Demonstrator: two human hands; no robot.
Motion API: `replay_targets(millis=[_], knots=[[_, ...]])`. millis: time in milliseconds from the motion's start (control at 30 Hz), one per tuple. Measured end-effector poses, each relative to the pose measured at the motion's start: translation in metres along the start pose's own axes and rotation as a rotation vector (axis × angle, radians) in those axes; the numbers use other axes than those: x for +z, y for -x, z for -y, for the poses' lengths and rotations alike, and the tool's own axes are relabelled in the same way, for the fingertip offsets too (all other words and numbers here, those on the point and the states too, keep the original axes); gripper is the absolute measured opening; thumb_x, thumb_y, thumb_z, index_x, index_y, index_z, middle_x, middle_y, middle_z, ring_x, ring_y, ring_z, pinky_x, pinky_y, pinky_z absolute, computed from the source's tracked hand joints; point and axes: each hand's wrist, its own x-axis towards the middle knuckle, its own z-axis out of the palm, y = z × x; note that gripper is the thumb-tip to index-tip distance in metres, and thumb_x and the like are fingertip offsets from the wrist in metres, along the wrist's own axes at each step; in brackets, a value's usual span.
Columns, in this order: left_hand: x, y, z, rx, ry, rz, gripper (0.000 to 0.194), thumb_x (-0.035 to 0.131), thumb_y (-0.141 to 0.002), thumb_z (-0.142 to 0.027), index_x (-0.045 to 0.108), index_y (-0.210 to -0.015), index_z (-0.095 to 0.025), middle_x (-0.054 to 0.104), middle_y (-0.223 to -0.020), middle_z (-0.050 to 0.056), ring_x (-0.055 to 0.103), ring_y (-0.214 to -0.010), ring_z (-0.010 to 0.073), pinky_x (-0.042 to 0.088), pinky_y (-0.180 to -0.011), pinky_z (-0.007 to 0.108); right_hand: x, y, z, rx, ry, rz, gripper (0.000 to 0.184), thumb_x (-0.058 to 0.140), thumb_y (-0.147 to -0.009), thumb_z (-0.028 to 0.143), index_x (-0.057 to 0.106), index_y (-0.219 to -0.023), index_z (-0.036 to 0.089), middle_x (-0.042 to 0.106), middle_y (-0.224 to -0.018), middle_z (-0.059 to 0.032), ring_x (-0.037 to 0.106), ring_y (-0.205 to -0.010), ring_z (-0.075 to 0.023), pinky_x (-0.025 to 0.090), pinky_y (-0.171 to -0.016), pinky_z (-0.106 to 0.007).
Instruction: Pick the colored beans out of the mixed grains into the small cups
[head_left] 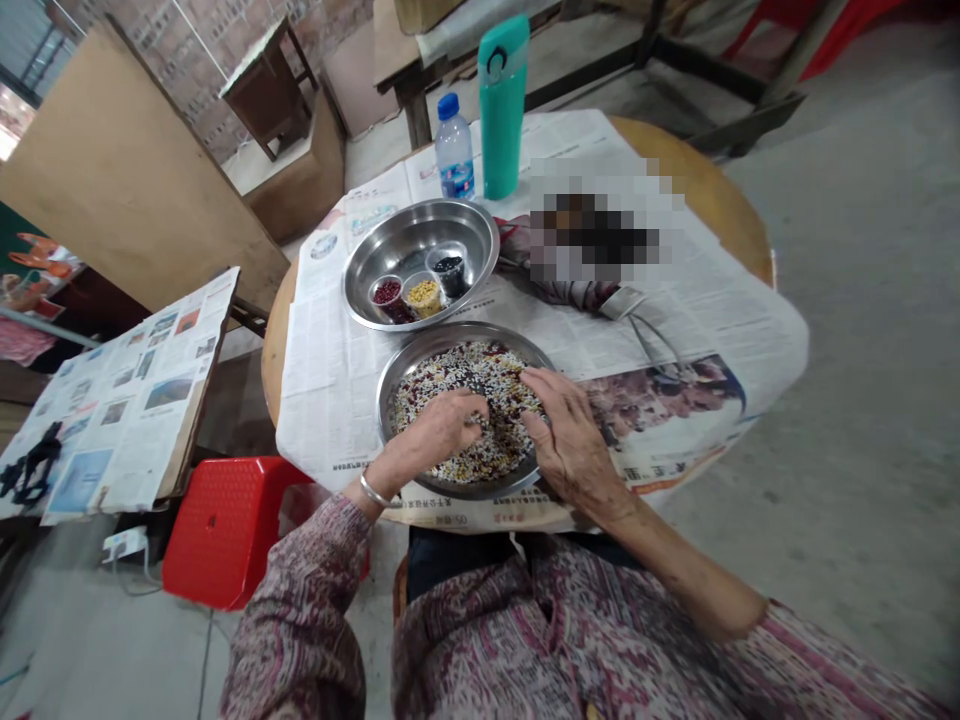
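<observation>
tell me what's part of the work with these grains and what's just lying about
Part of the work: left hand, right hand, steel pan of mixed grains, steel bowl, cups of red beans, yellow grains, black beans

Just lying about: teal flask, water bottle, newspaper, red stool

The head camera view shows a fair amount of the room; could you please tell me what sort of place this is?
It looks like a plain utility room or workshop, perhaps: a bare concrete floor, an unplastered brick wall, and a red plastic stool beside a newspaper-covered round table.
</observation>
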Motion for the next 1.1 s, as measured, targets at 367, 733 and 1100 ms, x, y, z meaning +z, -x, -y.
replay_targets(millis=[367,733,1100], knots=[[-0.001,0.052,-0.014,0.131,0.034,0.144,0.018,0.059,-0.095,-0.013,0.068,-0.110,-0.020,0.066,-0.107,0.004,0.063,-0.104,0.0164,0.052,-0.099,0.031,0.001,0.001,-0.001,0.019,-0.002,0.009,0.049,0.043,-0.104,0.030,0.042,-0.153,0.023,0.057,-0.144,-0.0140,0.048,-0.139,-0.0289,0.042,-0.117,-0.054],[0.010,-0.028,-0.005,0.227,-0.537,-0.171,0.031,0.047,-0.103,-0.026,0.060,-0.129,-0.018,0.055,-0.144,0.011,0.044,-0.139,0.0278,0.041,-0.114,0.046,0.000,0.002,-0.002,0.014,-0.023,0.014,0.049,0.038,-0.106,0.032,0.040,-0.154,0.023,0.054,-0.147,-0.0151,0.047,-0.140,-0.0288,0.041,-0.117,-0.055],[-0.011,0.030,0.009,-0.304,-0.431,-0.196,0.026,0.047,-0.104,-0.036,0.055,-0.123,-0.018,0.059,-0.117,0.012,0.062,-0.107,0.0239,0.056,-0.088,0.037,0.000,0.001,0.000,0.048,-0.047,0.019,0.050,0.039,-0.105,0.037,0.042,-0.153,0.024,0.056,-0.146,-0.0125,0.048,-0.140,-0.0286,0.039,-0.119,-0.056]])
